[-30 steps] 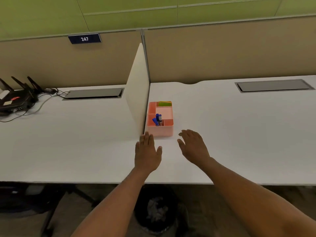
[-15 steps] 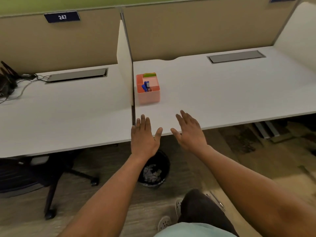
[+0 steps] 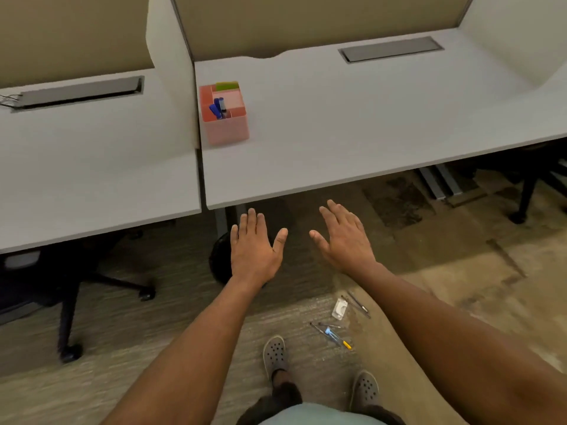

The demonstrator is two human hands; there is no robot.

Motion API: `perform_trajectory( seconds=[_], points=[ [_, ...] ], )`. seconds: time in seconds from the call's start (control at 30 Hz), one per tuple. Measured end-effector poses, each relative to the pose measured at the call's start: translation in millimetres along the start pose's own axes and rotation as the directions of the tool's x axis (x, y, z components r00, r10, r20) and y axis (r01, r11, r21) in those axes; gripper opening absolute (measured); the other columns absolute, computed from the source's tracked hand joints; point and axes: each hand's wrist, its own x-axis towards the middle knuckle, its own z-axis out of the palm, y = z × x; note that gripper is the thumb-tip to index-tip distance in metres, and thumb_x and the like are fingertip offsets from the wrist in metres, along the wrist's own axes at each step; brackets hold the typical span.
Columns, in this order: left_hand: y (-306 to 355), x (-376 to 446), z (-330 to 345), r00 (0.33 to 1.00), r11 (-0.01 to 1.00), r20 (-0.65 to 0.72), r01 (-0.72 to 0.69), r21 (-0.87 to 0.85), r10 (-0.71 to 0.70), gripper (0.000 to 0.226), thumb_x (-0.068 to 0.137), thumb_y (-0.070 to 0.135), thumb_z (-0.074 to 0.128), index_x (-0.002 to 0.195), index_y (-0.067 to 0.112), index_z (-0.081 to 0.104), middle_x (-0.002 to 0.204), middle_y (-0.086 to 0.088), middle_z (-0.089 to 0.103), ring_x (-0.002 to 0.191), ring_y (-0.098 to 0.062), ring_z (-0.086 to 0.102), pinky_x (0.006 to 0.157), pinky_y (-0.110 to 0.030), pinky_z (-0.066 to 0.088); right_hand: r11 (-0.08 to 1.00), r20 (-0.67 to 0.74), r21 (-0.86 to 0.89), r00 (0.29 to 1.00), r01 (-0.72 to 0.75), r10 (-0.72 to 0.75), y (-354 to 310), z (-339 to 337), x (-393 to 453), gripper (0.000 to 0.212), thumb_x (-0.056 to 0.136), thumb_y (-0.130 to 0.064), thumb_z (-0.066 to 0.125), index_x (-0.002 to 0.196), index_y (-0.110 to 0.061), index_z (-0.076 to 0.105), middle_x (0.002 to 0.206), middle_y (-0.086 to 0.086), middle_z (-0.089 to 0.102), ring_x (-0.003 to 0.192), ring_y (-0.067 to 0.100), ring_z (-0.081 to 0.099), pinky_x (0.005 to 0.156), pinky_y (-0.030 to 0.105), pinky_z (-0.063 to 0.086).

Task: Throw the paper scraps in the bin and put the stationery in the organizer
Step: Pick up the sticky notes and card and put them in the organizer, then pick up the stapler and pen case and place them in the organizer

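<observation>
Head view: my left hand [image 3: 253,250] and right hand [image 3: 345,240] hover flat, spread, empty; pens [image 3: 333,332] lie on floor, organizer [image 3: 225,118] on desk [image 3: 352,124].

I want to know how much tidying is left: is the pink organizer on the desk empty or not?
Not empty. The pink organizer stands upright, with blue markers in one compartment and a green item at its back.
</observation>
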Motion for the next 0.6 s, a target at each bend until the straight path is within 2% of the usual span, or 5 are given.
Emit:
perform_trajectory(
  seconds=[0.23, 0.43, 0.6],
  points=[
    [55, -41, 63, 0.997, 1.000, 0.076, 0.005, 0.026, -0.007, 0.087, 0.089, 0.070, 0.003, 0.152, 0.011, 0.019, 0.162, -0.008, 0.009, 0.150, -0.022, 0.003, 0.122, -0.043, 0.003, 0.995, 0.058, 0.096, 0.998, -0.037, 0.032, 72, 25, -58, 0.069, 0.093, -0.063, 0.026, 0.148, -0.021, 0.026, 0.159, 0.003, 0.021, 0.147, 0.021, 0.017, 0.118, 0.042, 0.016],
    [101, -77, 131, 0.990, 0.999, 0.137, 0.042, 0.013, -0.043, 0.072, 0.097, 0.059, 0.016, 0.150, 0.011, 0.025, 0.161, -0.008, 0.015, 0.150, -0.023, 0.007, 0.122, -0.044, 0.004, 0.989, 0.141, 0.139, 0.989, -0.052, 0.032, 136, 55, -99, 0.068, 0.094, -0.061, 0.027, 0.149, -0.021, 0.024, 0.160, 0.002, 0.020, 0.147, 0.020, 0.017, 0.118, 0.041, 0.016],
    [116, -83, 193, 0.973, 0.999, 0.226, 0.044, 0.027, -0.049, 0.061, 0.098, 0.040, 0.037, 0.150, 0.010, 0.025, 0.162, -0.008, 0.012, 0.150, -0.023, 0.007, 0.121, -0.043, 0.005, 0.969, 0.175, 0.198, 0.978, -0.147, 0.113, 179, 95, -118, 0.060, 0.095, -0.053, 0.035, 0.146, -0.020, 0.031, 0.155, 0.003, 0.031, 0.144, 0.023, 0.025, 0.116, 0.042, 0.020]
  ],
)
